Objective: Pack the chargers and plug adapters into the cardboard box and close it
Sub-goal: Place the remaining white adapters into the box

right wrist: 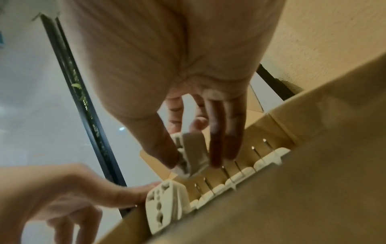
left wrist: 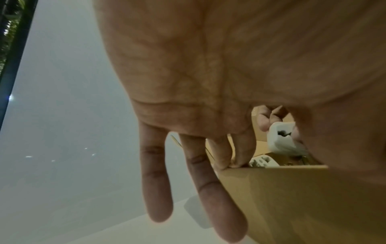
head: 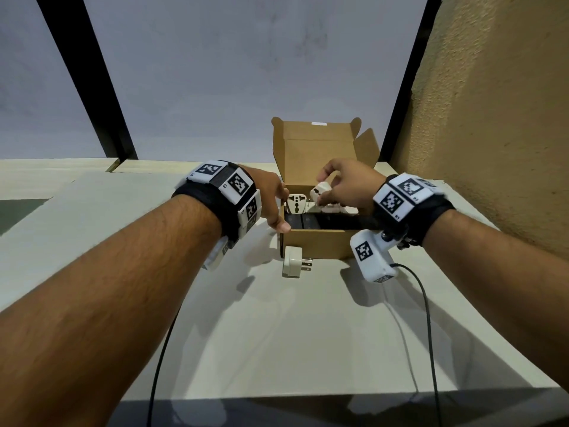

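The open cardboard box stands on the table, lid flap raised behind it. My right hand pinches a white plug adapter just above the box's inside; thumb and fingers grip its sides. Another white adapter stands upright at the box's left end, with several more lying prongs up beside it. Black chargers fill the front row. My left hand rests on the box's left rim, its fingers straight and the thumb at the front corner. One white adapter lies on the table before the box.
A rough beige wall rises close on the right. Behind the pale table is a frosted window with black frames. Black cables trail from both wrists over the table's near edge.
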Available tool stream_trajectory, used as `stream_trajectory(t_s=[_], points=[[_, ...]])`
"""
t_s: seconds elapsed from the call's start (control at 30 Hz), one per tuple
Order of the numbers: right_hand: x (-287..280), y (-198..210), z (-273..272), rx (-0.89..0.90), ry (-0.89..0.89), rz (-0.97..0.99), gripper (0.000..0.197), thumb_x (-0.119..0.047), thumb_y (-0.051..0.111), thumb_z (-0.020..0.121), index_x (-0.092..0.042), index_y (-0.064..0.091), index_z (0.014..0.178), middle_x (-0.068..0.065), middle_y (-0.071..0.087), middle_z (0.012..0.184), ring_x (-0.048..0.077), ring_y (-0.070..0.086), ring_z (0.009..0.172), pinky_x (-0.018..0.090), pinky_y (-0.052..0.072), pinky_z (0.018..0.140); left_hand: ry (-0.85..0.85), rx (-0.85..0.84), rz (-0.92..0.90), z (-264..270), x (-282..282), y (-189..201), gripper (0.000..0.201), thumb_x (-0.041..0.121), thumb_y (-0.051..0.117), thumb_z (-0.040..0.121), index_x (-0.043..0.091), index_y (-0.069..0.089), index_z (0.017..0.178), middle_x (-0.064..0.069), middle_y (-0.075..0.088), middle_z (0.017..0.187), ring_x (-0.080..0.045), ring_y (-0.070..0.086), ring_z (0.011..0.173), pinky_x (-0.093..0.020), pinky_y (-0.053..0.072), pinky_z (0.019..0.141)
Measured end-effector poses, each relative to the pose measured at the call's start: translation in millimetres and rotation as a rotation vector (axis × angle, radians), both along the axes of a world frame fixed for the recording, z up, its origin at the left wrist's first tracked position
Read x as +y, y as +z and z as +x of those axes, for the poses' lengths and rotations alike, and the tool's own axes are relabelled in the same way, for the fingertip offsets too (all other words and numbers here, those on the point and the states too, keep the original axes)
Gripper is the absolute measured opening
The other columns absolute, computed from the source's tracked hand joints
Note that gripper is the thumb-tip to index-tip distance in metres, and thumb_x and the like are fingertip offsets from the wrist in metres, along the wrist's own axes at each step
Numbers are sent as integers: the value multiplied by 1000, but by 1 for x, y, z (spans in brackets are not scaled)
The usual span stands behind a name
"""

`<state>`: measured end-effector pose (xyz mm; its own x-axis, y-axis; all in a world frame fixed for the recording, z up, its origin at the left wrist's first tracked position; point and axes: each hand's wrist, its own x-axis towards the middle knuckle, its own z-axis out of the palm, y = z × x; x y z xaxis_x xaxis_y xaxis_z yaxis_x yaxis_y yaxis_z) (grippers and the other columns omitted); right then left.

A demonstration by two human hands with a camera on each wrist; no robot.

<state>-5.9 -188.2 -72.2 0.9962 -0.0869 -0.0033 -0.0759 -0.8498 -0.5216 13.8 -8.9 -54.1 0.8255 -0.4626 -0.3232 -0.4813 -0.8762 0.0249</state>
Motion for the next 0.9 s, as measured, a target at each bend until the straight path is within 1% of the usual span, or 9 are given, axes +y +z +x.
stream_trajectory(t_s=[0.07, 0.17, 0.3, 0.4, 0.6, 0.7, 0.77, 0.83, 0.9], points=[[-4, 4, -2, -14, 33, 60, 39, -18, 76, 79, -25, 57, 112, -4, 58, 88, 17, 62, 76, 34, 57, 70, 5, 7, 10, 1, -1, -1, 85, 54, 71, 73, 26, 36, 145, 10, 54, 104, -10, 47, 85, -29, 37, 91], [-6, 6, -3, -69, 94, -3, 59, -15, 77, 77, -24, 47, 127, -5, 59, 104, 12, 61, 82, 22, 49, 67, 11, 6, 30, 2, -2, -2, 86, 57, 71, 71, 26, 36, 144, 12, 55, 125, -12, 48, 83, -30, 39, 93], [-4, -3, 2, -54, 129, 21, 59, -3, 72, 81, -23, 45, 129, -6, 65, 108, 13, 69, 82, 22, 52, 70, 1, 4, 33, 0, -1, 0, 88, 58, 71, 70, 26, 35, 144, 11, 47, 141, -12, 51, 85, -30, 39, 93], [1, -10, 5, -32, 166, 1, 65, 7, 61, 86, -23, 41, 140, -4, 66, 113, 15, 70, 87, 12, 49, 60, 4, -6, 27, -4, -1, 2, 84, 54, 69, 75, 24, 34, 145, 2, 56, 130, -15, 55, 106, -30, 37, 96], [3, -19, 16, -22, 189, -123, 74, 5, 61, 86, -23, 30, 148, -1, 67, 118, 15, 66, 97, 23, 52, 83, 15, 12, 2, -3, -1, 0, 84, 55, 69, 75, 25, 33, 145, 4, 56, 131, -9, 46, 89, -27, 35, 91], [3, -19, 17, -27, 188, -155, 66, 0, 64, 86, -20, 38, 144, 0, 68, 116, 15, 65, 100, 21, 50, 83, 32, -7, -24, -4, 0, 1, 83, 55, 69, 75, 26, 34, 145, 4, 61, 101, -11, 49, 94, -28, 35, 93], [3, -17, 15, -13, 196, -190, 55, -4, 64, 88, -18, 47, 138, 0, 67, 119, 15, 65, 103, 22, 50, 84, 36, -6, -36, -4, 0, 1, 84, 55, 70, 73, 26, 36, 144, 7, 51, 86, -11, 47, 88, -27, 34, 89], [4, -9, 10, -22, 218, -273, 41, -13, 67, 88, -19, 60, 128, -2, 68, 118, 15, 63, 105, 24, 49, 88, 30, -4, -41, -5, 0, 1, 84, 55, 71, 73, 26, 37, 144, 8, 47, 87, -10, 46, 86, -26, 33, 86], [7, 3, -2, -67, 239, -285, 22, -20, 68, 87, -20, 72, 109, -3, 71, 106, 14, 65, 100, 22, 49, 81, 38, -18, -36, -6, 1, 1, 83, 55, 70, 73, 28, 36, 144, 5, 56, 94, -13, 51, 94, -27, 34, 90]])
